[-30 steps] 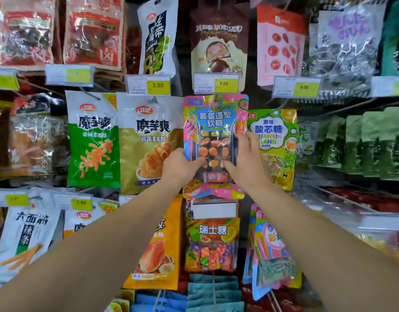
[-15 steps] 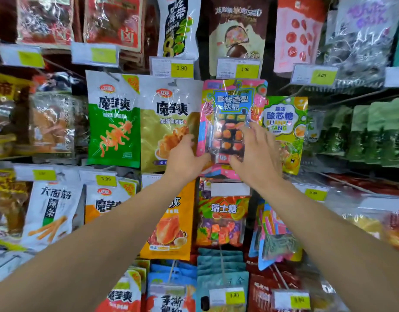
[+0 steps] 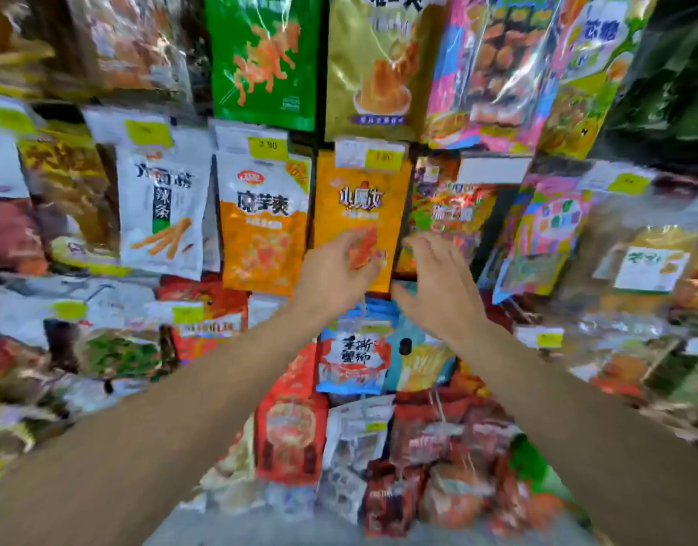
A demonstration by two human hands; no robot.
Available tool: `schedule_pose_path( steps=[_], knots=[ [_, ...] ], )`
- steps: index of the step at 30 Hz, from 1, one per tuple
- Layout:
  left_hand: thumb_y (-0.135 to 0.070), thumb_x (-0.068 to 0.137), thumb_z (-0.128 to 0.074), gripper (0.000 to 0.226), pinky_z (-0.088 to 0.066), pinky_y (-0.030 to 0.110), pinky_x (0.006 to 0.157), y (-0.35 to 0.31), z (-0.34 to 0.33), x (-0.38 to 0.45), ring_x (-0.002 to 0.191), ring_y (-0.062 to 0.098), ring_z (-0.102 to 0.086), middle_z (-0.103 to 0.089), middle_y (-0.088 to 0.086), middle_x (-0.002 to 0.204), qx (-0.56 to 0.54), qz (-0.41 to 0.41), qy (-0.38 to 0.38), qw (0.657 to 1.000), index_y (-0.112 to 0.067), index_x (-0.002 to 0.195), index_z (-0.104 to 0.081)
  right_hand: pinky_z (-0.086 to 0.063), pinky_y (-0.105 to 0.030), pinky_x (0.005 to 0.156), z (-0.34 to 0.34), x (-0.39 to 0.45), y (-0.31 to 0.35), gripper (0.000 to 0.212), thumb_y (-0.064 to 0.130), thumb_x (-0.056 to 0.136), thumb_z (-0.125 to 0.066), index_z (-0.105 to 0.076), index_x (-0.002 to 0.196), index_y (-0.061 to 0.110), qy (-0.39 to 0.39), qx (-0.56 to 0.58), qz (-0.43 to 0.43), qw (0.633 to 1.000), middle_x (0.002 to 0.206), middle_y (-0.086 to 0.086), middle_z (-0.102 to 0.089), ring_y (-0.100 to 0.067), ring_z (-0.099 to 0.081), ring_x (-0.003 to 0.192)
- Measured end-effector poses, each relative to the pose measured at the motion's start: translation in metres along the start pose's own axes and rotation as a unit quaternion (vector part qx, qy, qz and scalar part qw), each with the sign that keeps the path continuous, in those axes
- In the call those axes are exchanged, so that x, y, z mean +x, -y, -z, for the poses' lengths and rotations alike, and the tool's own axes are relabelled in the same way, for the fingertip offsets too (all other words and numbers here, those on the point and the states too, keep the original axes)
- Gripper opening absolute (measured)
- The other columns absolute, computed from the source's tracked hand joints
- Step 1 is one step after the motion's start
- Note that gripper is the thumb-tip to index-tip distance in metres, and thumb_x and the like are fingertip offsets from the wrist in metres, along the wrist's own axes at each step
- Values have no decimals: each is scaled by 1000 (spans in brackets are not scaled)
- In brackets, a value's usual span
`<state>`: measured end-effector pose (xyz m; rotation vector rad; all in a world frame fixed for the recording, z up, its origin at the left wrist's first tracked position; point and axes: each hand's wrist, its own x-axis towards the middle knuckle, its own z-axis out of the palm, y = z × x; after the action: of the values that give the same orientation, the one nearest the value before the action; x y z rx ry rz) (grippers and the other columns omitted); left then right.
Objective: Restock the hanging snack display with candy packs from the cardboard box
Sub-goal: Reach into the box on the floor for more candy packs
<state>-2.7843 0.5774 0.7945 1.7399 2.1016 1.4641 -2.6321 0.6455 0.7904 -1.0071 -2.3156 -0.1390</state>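
Narrow gap between hands (image 3: 387, 277), hanging packs (image 3: 260, 214) crowding everywhere behind

A green packet (image 3: 264, 61) printed with orange strips, a gold packet (image 3: 373, 69), an orange packet (image 3: 361, 214), and, through blur, seemingly pink-and-blue candy pack (image 3: 493, 72).

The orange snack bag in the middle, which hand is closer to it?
The left hand. It is in front of the orange snack bag's lower part, overlapping it. The right hand is just off the bag's right edge, fingers spread, holding nothing.
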Motion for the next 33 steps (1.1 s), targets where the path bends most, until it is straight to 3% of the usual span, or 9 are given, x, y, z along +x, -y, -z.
schedule_pose_path(
  steps=[3, 5, 7, 11, 15, 21, 27, 33],
  knots=[
    [-26, 85, -70, 51, -45, 30, 97, 67, -11, -51, 117, 24, -61, -64, 8, 129, 7, 79, 66, 995, -14, 133, -58, -29, -40, 109, -48, -52, 18, 65, 31, 83, -70, -46, 137, 5, 100, 7, -8, 995, 139, -13, -45, -36, -40, 130],
    [-31, 85, -69, 51, -47, 36, 97, 105, -17, -87, 116, 26, -62, -64, 9, 130, 19, 126, 103, 986, -13, 132, -58, -22, -36, 110, -78, -83, 31, 68, 32, 85, -67, -41, 143, 8, 162, 6, -18, 987, 144, -12, -40, -33, -34, 135],
    [-34, 84, -67, 52, -46, 35, 97, 141, -21, -129, 116, 26, -61, -64, 8, 130, 24, 175, 141, 974, -15, 132, -59, -22, -36, 113, -114, -119, 44, 69, 34, 88, -65, -37, 146, 9, 242, 13, -36, 969, 150, -11, -34, -32, -31, 139],
    [-42, 80, -65, 53, -48, 34, 92, 195, -35, -200, 109, 28, -64, -69, 9, 119, 6, 268, 186, 945, -17, 127, -62, -34, -39, 108, -178, -186, 60, 64, 34, 83, -66, -45, 139, 10, 325, 38, -36, 944, 143, -10, -43, -33, -41, 131],
    [-31, 89, -66, 48, -45, 28, 91, 231, -51, -260, 114, 23, -61, -61, 2, 132, -4, 343, 220, 913, -21, 134, -56, -35, -39, 109, -225, -241, 68, 64, 37, 87, -61, -40, 142, 14, 410, 54, -39, 910, 146, -4, -38, -29, -36, 134],
    [-39, 80, -66, 49, -50, 35, 93, 286, -92, -341, 109, 24, -65, -70, 4, 118, 8, 435, 248, 866, -23, 126, -62, -37, -40, 104, -303, -311, 65, 57, 34, 84, -64, -47, 133, 10, 500, 67, -55, 862, 134, -9, -46, -34, -43, 127],
    [-29, 84, -68, 46, -48, 34, 98, 339, -148, -411, 114, 23, -63, -65, -1, 128, 5, 525, 251, 814, -24, 129, -61, -39, -44, 100, -381, -369, 40, 54, 32, 84, -61, -47, 130, 8, 561, 82, -79, 820, 131, -15, -46, -38, -44, 123],
    [-26, 85, -64, 46, -43, 23, 98, 412, -223, -476, 113, 13, -62, -62, -6, 132, -20, 588, 236, 774, -22, 131, -59, -42, -43, 99, -482, -445, 13, 55, 27, 85, -64, -49, 135, 10, 596, 88, -123, 789, 135, -16, -46, -40, -46, 121]
  ],
)
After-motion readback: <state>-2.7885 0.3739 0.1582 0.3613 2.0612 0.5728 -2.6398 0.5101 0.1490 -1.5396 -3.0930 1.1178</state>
